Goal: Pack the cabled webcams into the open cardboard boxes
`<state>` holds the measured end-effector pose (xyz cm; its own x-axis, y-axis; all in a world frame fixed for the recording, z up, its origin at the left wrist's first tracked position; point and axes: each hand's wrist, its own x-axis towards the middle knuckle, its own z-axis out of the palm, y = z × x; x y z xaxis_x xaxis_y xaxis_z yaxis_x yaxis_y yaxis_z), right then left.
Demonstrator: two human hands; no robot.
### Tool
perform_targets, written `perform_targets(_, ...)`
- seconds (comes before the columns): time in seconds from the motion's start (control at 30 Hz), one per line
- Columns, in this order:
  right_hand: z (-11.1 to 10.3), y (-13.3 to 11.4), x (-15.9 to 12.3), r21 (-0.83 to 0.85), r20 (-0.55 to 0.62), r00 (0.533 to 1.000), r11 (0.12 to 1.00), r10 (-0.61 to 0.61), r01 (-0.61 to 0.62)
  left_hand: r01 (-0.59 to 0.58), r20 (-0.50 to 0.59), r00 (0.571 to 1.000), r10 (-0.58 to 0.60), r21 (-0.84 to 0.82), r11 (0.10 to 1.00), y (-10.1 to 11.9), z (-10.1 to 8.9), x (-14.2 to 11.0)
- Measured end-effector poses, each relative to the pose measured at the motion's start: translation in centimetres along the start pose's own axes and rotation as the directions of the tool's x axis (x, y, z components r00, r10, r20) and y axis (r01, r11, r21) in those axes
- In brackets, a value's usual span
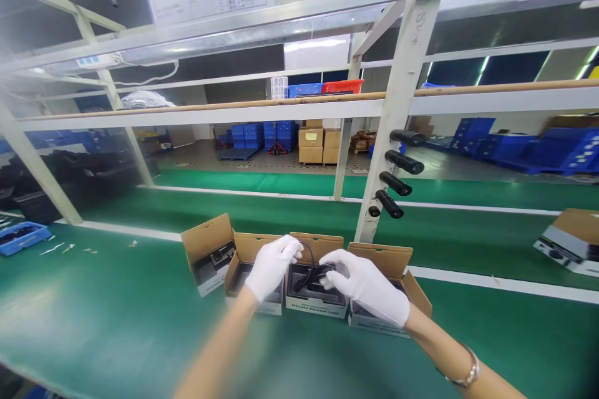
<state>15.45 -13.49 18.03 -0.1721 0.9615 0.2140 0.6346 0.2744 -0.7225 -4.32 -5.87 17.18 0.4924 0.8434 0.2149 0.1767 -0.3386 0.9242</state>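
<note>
Both of my hands wear white gloves. My left hand (274, 267) is closed, its fingertips pinching a loop of a black cable (311, 259) above an open box (316, 307) with printed lettering on its front. On the other side, my right hand (369, 283) has its fingers curled around the bunched part of that cable, over the same box. Left of it stands another open box (271, 308), partly covered by my left hand. A tilted open box (206, 287) at the far left holds a black device (219, 257). My right hand and wrist hide much of the rightmost open box (374, 325).
The boxes stand on a green tabletop (140, 324). Behind them rises a white metal post (390, 106) with several black handles (397, 184). A shelf (210, 113) crosses above. A blue tray (21, 238) lies far left, and another box (568, 243) stands far right.
</note>
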Motion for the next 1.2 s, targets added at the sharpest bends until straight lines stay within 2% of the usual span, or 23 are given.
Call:
perform_targets(0.07,0.1,1.1,0.3,0.021,-0.017,0.999,0.999,0.043,-0.042,0.028,0.166,0.986,-0.022,-0.034,0.999,-1.2,1.3,1.5)
perform_targets(0.17,0.7,2.5,0.7,-0.187,-0.177,0.984,0.981,0.017,-0.051,0.1,0.443,0.894,-0.068,-0.048,0.994,-2.2,3.2,2.4)
perform_targets(0.2,0.8,2.9,0.8,-0.262,-0.212,0.977,0.964,-0.009,-0.048,0.119,0.496,0.864,-0.082,-0.043,0.992,-2.4,3.6,2.6)
perform_targets(0.27,0.7,3.6,1.1,-0.414,-0.19,0.98,0.91,-0.055,-0.029,0.125,0.555,0.826,-0.1,-0.007,0.992,-2.5,3.6,3.1)
perform_targets(0.33,0.4,4.0,1.4,-0.617,-0.093,0.994,0.787,-0.052,-0.016,0.086,0.571,0.814,-0.108,0.066,0.994,-2.8,3.1,3.8)
perform_targets(0.4,0.3,4.5,1.7,-0.803,0.028,1.0,0.596,0.004,0.02,0.034,0.572,0.811,-0.126,0.169,0.985,-3.6,2.4,4.8)
perform_targets(0.47,1.0,4.9,2.1,-0.888,0.123,0.99,0.452,0.065,0.081,-0.009,0.571,0.804,-0.167,0.292,0.956,-4.9,2.2,5.5)
perform_targets(0.5,1.6,5.2,2.4,-0.901,0.167,0.982,0.418,0.09,0.115,-0.03,0.573,0.797,-0.193,0.357,0.934,-5.7,2.3,5.8)
perform_targets(0.6,4.2,6.1,3.7,-0.895,0.275,0.944,0.406,0.181,0.183,-0.126,0.571,0.779,-0.259,0.548,0.827,-8.1,3.9,5.9)
perform_targets(0.7,6.8,6.7,5.4,-0.869,0.381,0.878,0.435,0.29,0.234,-0.214,0.527,0.798,-0.293,0.702,0.679,-9.7,5.7,5.4)
perform_targets(0.8,7.7,6.8,6.6,-0.84,0.45,0.823,0.477,0.346,0.259,-0.249,0.491,0.8,-0.346,0.795,0.553,-10.3,6.5,5.1)
perform_targets(0.9,6.3,6.2,6.3,-0.821,0.459,0.832,0.506,0.311,0.264,-0.276,0.483,0.757,-0.44,0.847,0.455,-10.0,6.7,5.7)
perform_targets(0.97,4.3,5.8,5.1,-0.814,0.418,0.88,0.523,0.224,0.253,-0.3,0.48,0.721,-0.499,0.866,0.4,-9.5,6.9,6.4)
perform_targets(1.07,0.7,5.9,2.1,-0.837,0.264,0.956,0.524,0.13,0.16,-0.351,0.489,0.669,-0.56,0.872,0.342,-8.7,7.4,7.4)
perform_targets(1.13,-1.0,6.9,-0.3,-0.858,0.157,0.97,0.512,0.185,0.041,-0.393,0.505,0.641,-0.578,0.863,0.319,-8.1,7.7,7.8)
perform_targets(1.2,-1.6,8.4,-3.0,-0.866,0.096,0.952,0.495,0.292,-0.065,-0.429,0.526,0.631,-0.57,0.849,0.309,-7.7,7.8,7.6)
